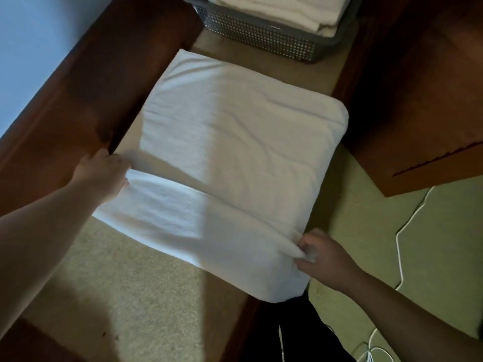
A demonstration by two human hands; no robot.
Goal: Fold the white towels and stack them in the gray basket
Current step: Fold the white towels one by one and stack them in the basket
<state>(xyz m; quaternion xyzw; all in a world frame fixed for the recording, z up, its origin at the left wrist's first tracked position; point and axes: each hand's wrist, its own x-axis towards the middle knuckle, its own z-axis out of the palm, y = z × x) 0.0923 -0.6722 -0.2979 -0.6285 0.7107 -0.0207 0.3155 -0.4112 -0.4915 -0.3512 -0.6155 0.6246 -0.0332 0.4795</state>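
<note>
- The white towel (235, 142) lies spread on the carpeted floor (136, 278), between a dark wooden piece of furniture (86, 82) on the left and another wooden piece (423, 95) on the right.
- It looks already folded at least once: the far right corner is thick and rounded, as doubled cloth is.
- The left hand (103, 175) grips the near left edge of the towel, with the fingers curled around a raised fold of cloth.
- The right hand (322, 253) pinches the near right corner, with the thumb and fingers closed on the cloth.
- The near edge is lifted a little from the floor between the two hands, so I judge that the next fold is starting, probably the near part going over the far part.
- The gray basket (261, 39) stands on the floor just beyond the far end of the towel, not touching it.
- Inside the basket there are already folded towels (282, 11) in a stack, so a part of the task is done.
- Still to do, as I judge: to finish the folding of this towel and to put it on the stack in the basket. If more towels are waiting, I cannot tell, because none is visible.
- A white cable (402, 231) lies on the floor at the right, apart from the towel.
</note>
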